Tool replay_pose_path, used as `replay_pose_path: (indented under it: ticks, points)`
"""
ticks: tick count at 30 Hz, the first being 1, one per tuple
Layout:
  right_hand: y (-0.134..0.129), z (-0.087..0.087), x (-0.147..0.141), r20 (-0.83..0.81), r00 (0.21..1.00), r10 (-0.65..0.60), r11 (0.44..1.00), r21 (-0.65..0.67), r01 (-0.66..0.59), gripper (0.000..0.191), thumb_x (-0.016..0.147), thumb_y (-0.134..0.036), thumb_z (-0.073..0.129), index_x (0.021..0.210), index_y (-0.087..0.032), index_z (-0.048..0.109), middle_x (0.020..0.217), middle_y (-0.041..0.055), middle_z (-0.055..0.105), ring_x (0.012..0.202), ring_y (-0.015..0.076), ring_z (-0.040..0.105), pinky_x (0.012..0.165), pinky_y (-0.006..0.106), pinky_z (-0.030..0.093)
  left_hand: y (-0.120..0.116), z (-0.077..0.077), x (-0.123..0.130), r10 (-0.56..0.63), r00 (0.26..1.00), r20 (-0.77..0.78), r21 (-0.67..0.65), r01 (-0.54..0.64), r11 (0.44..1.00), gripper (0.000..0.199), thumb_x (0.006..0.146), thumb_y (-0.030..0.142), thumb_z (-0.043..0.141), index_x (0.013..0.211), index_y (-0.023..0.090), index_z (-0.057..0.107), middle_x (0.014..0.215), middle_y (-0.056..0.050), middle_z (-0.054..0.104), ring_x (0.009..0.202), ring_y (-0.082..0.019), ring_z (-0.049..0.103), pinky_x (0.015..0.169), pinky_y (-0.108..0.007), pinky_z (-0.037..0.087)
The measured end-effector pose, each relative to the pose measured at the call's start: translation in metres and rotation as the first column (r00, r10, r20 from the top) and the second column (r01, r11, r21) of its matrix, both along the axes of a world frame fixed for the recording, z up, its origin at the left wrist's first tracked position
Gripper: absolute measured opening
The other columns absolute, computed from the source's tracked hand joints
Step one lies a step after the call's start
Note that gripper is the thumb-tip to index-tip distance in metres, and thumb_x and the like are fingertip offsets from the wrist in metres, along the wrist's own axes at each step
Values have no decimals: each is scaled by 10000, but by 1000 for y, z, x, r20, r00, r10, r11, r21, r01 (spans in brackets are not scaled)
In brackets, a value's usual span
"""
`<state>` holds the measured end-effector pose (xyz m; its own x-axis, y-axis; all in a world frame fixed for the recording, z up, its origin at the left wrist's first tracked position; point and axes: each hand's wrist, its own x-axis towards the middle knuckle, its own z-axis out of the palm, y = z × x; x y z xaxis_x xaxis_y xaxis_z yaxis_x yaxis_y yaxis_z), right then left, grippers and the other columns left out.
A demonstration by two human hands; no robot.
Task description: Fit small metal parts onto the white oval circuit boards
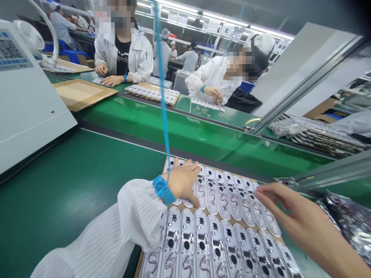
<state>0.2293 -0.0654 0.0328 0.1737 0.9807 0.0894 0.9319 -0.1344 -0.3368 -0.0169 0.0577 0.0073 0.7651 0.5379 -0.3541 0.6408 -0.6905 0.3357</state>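
Two rows of long, rounded white circuit boards [202, 243] lie side by side on a sheet of brown cardboard [207, 211]. Each carries black chips, a black round spot and thin dark-red wires. My left hand [182, 181] rests over the left end of the far row, fingers spread, hiding several boards. A blue wrist strap [163, 189] circles that wrist, with a blue cord [162, 96] rising from it. At the far row's right end, my right hand [292, 208] has thumb and forefinger pinched together; whatever is between them is too small to make out.
A green conveyor belt [139, 119] runs beyond my green work surface [72, 185]. A white machine [31, 104] stands at left, crumpled silver bags [350, 224] at right. A slanted metal post [307, 87] rises at right. Two co-workers handle boards across the belt.
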Motion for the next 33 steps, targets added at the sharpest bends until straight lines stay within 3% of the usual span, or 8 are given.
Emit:
replay_pose_path:
  ticks: [3, 5, 8, 11, 14, 18, 28, 33]
  points:
    - [-46, -8, 58, -9, 953, -304, 951, -58, 303, 511, 700, -691, 525, 875, -239, 687, 788, 84, 718, 559, 233, 616, 529, 361, 498, 1, -1, 1, 5, 1000, -11, 2, -5, 1000, 1169, 674, 608, 791, 1553, 140, 180, 1630, -121, 113, 1518, -313, 102, 1203, -607, 73]
    - [-79, -25, 88, -58, 905, -422, 904, -102, 415, 546, 683, -699, 536, 921, -230, 682, 740, 67, 710, 519, 218, 598, 524, 356, 500, 2, -3, 0, 7, 1000, -1, 22, -7, 1000, 1143, 688, 596, 780, 1552, 134, 190, 1626, -130, 125, 1516, -313, 109, 1206, -597, 56]
    - [-120, -56, 109, -113, 860, -498, 867, -97, 489, 537, 696, -695, 541, 906, -220, 674, 664, 40, 679, 537, 220, 612, 528, 338, 499, 8, -9, -10, 16, 996, 84, 43, -20, 999, 1175, 673, 620, 768, 1567, 183, 144, 1624, -125, 136, 1512, -325, 119, 1205, -597, 51]
    - [-144, -81, 105, -139, 849, -510, 857, 1, 515, 474, 787, -649, 519, 920, -217, 662, 647, 23, 649, 511, 197, 572, 522, 323, 476, 18, -18, -31, 55, 977, 205, 105, -78, 991, 1094, 683, 686, 723, 1559, 294, 199, 1622, -74, 186, 1501, -344, 160, 1200, -615, 60]
    - [-148, -90, 90, -129, 873, -471, 874, 69, 482, 410, 879, -586, 499, 956, -215, 657, 739, 36, 652, 508, 173, 526, 542, 319, 456, 22, -29, -54, 133, 939, 317, 146, -187, 971, 928, 737, 762, 617, 1514, 342, 333, 1581, -38, 332, 1476, -343, 258, 1200, -605, 131]
    - [-137, -88, 81, -108, 902, -418, 900, 83, 427, 465, 913, -631, 457, 990, -227, 674, 895, 59, 667, 518, 160, 515, 559, 325, 459, 15, -43, -68, 188, 897, 400, 173, -275, 946, 845, 753, 788, 568, 1469, 367, 413, 1544, -18, 414, 1452, -370, 307, 1195, -628, 129]
    - [-128, -101, 90, -83, 899, -430, 901, 28, 433, 432, 905, -612, 385, 914, -247, 617, 1033, 90, 662, 624, 214, 620, 568, 353, 471, -7, -48, -50, 231, 901, 367, 194, -317, 928, 772, 819, 741, 551, 1464, 338, 419, 1614, -31, 278, 1494, -336, 209, 1216, -599, 111]
    - [-126, -92, 100, -169, 870, -464, 882, 7, 472, 450, 821, -659, 428, 930, -259, 604, 922, 119, 712, 639, 268, 653, 570, 388, 504, -10, -43, -53, 249, 892, 378, 114, -311, 943, 753, 849, 700, 551, 1478, 317, 394, 1624, -42, 251, 1505, -315, 177, 1226, -576, 108]
